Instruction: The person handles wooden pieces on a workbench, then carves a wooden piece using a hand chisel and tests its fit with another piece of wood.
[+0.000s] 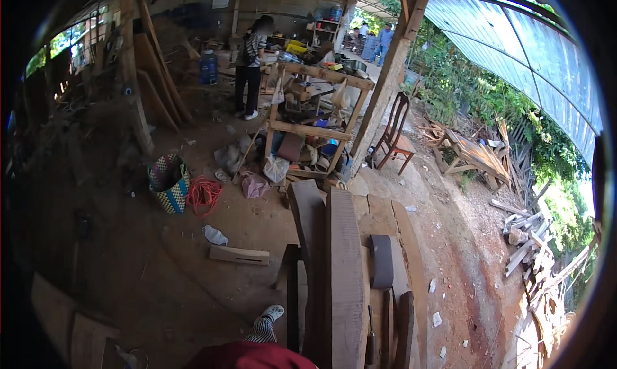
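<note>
**Both hands out of frame; planks nearest**

Can't tell either hand's grip. Wide plank [347,272] runs lengthwise, lower centre, beside the dark plank [312,240]; likely laid parallel to keep both faces reachable. Curved block [382,263] just right, on the slab [406,240]; tool [371,346] below it, probably for quick pickup.

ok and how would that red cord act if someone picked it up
The cord would probably be floppy, since it lies in loose loops. It may well tangle, as many strands cross. It might also brush the basket, which stands right beside it.
</note>
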The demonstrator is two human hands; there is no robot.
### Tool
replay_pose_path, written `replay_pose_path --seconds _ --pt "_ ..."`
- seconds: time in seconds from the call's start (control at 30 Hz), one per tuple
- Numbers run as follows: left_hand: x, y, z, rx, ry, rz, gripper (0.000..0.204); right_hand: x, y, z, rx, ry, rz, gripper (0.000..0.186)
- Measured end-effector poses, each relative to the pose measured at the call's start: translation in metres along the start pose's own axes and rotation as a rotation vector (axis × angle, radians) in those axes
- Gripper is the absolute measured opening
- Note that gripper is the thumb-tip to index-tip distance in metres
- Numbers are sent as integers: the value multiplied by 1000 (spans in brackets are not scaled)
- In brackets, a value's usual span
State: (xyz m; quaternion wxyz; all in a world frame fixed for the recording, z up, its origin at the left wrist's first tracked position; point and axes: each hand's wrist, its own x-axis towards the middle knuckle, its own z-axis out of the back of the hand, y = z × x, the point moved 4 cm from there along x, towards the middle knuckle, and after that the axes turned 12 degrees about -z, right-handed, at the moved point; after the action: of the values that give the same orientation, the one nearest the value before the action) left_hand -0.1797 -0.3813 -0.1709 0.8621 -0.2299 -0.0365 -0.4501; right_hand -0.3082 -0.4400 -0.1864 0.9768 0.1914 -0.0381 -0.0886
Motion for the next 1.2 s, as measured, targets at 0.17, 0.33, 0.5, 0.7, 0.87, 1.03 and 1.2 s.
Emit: replay_pose_path --seconds 0.17,0.33,0.5,0.7,0.87,1.03,1.2 --pt "-10 45 10 -104 56 -8 33 21 39 -4 -192 -94 213 76" --pt "-23 167 34 -13 -102 97 34 92 103 -25 -115 -69 323 76" --pt "-7 295 72 130 -232 240 25 185 190 -52 -41 -16 357 75" --pt "9 399 129 121 -224 380 28 262 262 -76 -16 10 315 74" --pt "13 402 129 156 -288 385 21 278 267 -77 -21 43 252 73" --pt "-7 342 114 147 -389 470 16 241 220 -65 0 107 194 72" --pt "-27 197 57 164 -327 414 22 157 122 -51 61 95 235 73"
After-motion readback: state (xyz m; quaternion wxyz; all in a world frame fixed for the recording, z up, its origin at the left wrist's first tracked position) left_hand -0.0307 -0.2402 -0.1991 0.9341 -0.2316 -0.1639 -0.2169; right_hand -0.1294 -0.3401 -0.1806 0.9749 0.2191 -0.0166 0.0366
